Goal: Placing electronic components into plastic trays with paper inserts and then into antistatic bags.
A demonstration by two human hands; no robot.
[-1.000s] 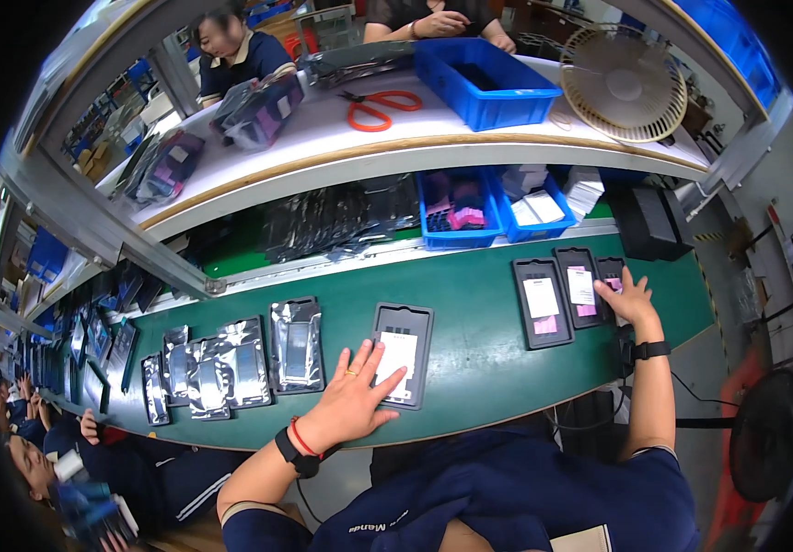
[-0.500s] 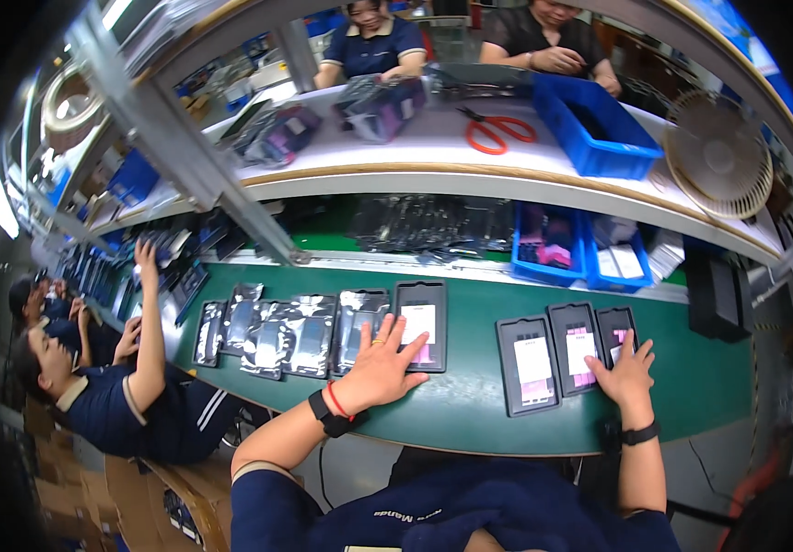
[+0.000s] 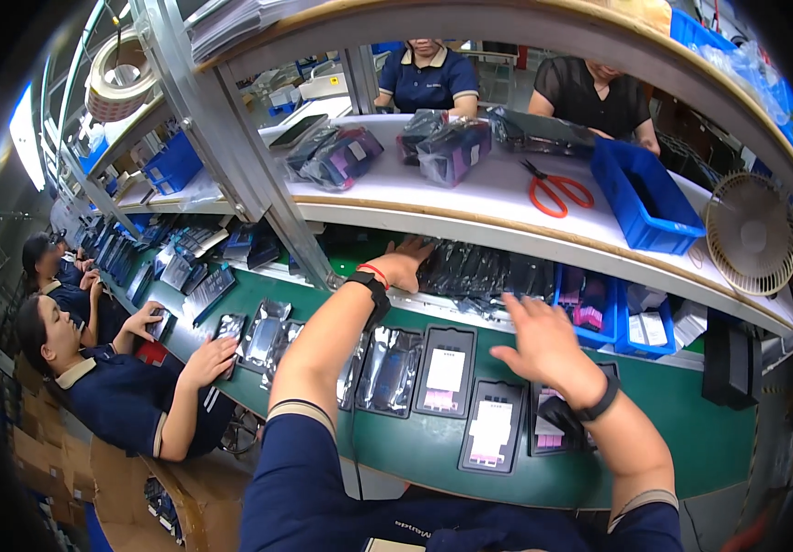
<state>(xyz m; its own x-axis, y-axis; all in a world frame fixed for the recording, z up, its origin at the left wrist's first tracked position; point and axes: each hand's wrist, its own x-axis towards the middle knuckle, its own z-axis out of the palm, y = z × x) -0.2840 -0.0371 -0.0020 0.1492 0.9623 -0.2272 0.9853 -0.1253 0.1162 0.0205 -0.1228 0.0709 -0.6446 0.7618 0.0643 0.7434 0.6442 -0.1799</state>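
My left hand (image 3: 401,264) reaches under the shelf and touches the left end of a pile of clear-wrapped black packets (image 3: 484,271); its fingers look stretched out, and no grip shows. Over the green table, my right hand (image 3: 544,342) hovers with fingers apart and holds nothing, between the packets and the trays. Below it lie a black tray (image 3: 431,401) with a white card and pink pieces, a similar tray (image 3: 478,460), and a third tray (image 3: 536,448) partly hidden by my right wrist. Left of them is a bagged black tray (image 3: 389,368); my left forearm covers others.
Blue bins (image 3: 642,331) stand under the shelf, beside a black box (image 3: 729,373). On the shelf above are red-handled scissors (image 3: 557,191), wrapped bundles (image 3: 451,152), a blue crate (image 3: 645,198) and a fan (image 3: 752,235). A co-worker's hand (image 3: 210,359) touches a bagged piece at left.
Both hands have left the trays: the left moved forward to the packet pile, the right forward and left. The unbagged trays sit closer together. A co-worker's hand has come down to the bagged pieces.
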